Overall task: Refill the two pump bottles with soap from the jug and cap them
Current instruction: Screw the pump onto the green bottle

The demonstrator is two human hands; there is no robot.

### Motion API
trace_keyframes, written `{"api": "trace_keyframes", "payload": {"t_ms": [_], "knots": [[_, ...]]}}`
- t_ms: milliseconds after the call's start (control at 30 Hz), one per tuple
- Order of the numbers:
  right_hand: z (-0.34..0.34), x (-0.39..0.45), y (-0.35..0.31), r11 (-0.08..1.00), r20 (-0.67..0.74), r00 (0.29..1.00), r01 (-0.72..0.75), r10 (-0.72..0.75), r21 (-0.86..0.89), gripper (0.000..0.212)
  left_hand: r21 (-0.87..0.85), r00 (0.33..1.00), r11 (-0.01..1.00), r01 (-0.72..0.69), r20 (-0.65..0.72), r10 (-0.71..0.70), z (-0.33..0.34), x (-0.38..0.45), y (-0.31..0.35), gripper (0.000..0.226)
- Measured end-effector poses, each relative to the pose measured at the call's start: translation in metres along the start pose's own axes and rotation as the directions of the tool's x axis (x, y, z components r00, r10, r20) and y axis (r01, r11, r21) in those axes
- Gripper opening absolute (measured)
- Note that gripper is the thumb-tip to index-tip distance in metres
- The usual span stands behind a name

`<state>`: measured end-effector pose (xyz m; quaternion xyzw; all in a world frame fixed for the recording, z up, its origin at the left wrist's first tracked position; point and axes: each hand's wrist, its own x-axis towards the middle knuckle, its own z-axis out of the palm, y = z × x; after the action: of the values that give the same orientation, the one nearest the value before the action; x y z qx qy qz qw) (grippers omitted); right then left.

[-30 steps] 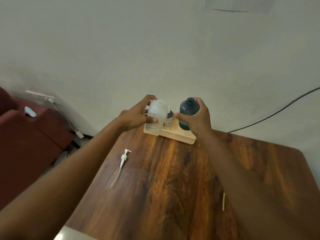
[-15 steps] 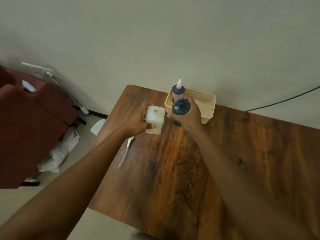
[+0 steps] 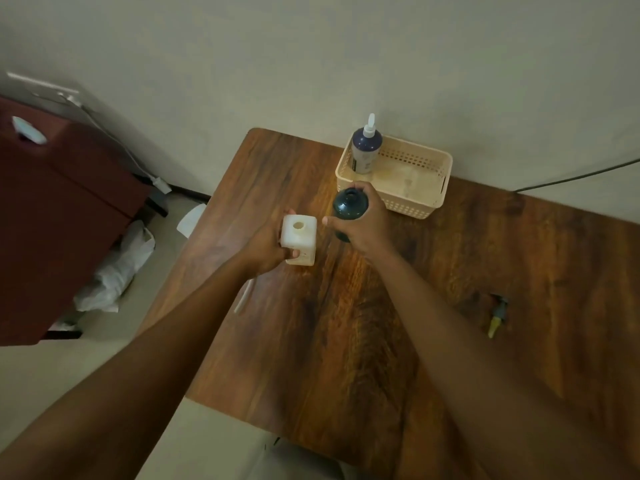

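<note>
Head view: beyond the right hand [image 3: 369, 221] a cream perforated basket [image 3: 429, 202] sits on the wooden table [image 3: 346, 341], holding a dark nozzle-topped bottle [image 3: 365, 150] in its left corner. Well right of that hand lies a small grey-and-yellow pump piece [image 3: 497, 315] (blurred). The right hand is clamped round an uncapped dark teal bottle [image 3: 349, 204]. Just beside it, the left hand [image 3: 268, 249] grips a white square bottle [image 3: 299, 242], mouth open, standing upright on the table. A white pump tube [image 3: 244, 297] pokes out under the left forearm, mostly hidden.
</note>
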<state>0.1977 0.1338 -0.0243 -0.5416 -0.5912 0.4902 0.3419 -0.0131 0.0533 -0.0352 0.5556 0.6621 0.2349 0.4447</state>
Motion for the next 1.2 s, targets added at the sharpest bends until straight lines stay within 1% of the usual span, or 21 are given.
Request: {"api": "trace_keyframes", "payload": {"t_ms": [133, 233, 433, 500, 600, 667, 800, 933, 1100, 1200], "knots": [[0.008, 0.000, 0.008, 1.000, -0.003, 1.000, -0.022, 0.022, 0.009, 0.074, 0.018, 0.999, 1.000, 0.019, 0.034, -0.020, 0.006, 0.004, -0.015, 0.069], [0.011, 0.000, 0.013, 1.000, -0.003, 1.000, -0.027, 0.027, 0.010, 0.072, 0.029, 0.999, 1.000, 0.005, 0.038, -0.007, 0.010, 0.003, -0.021, 0.070], [0.012, -0.004, 0.019, 0.999, -0.004, 0.999, -0.049, 0.049, 0.015, 0.071, 0.005, 0.998, 1.000, 0.017, 0.056, -0.018, 0.009, 0.004, -0.030, 0.076], [0.008, -0.007, 0.020, 0.998, -0.008, 0.999, -0.054, 0.054, 0.030, 0.073, 0.017, 0.998, 1.000, 0.012, 0.063, -0.013, 0.008, 0.003, -0.028, 0.087], [-0.004, -0.011, 0.019, 0.997, -0.027, 0.997, -0.065, 0.066, 0.040, 0.075, 0.009, 0.998, 1.000, 0.003, 0.066, -0.003, 0.005, 0.002, -0.013, 0.119], [-0.016, -0.014, 0.018, 0.995, -0.040, 0.996, -0.081, 0.083, 0.052, 0.078, 0.019, 0.997, 0.999, -0.040, 0.060, 0.039, 0.004, 0.005, 0.005, 0.125], [-0.050, -0.022, 0.019, 0.991, -0.101, 0.988, -0.110, 0.117, 0.073, 0.083, 0.054, 0.987, 0.986, -0.155, 0.055, 0.152, 0.013, 0.018, 0.045, 0.119], [-0.093, -0.037, 0.023, 0.993, -0.170, 0.980, -0.089, 0.102, 0.083, 0.076, 0.194, 0.939, 0.919, -0.344, 0.048, 0.342, 0.042, 0.033, 0.085, 0.109], [-0.150, -0.058, 0.035, 0.994, -0.274, 0.957, -0.083, 0.100, 0.075, 0.069, 0.231, 0.930, 0.904, -0.360, 0.159, 0.330, 0.102, 0.047, 0.129, 0.109], [-0.188, -0.074, 0.046, 0.995, -0.342, 0.935, -0.078, 0.092, 0.055, 0.065, 0.175, 0.905, 0.903, -0.393, 0.246, 0.347, 0.144, 0.057, 0.149, 0.112]]}}
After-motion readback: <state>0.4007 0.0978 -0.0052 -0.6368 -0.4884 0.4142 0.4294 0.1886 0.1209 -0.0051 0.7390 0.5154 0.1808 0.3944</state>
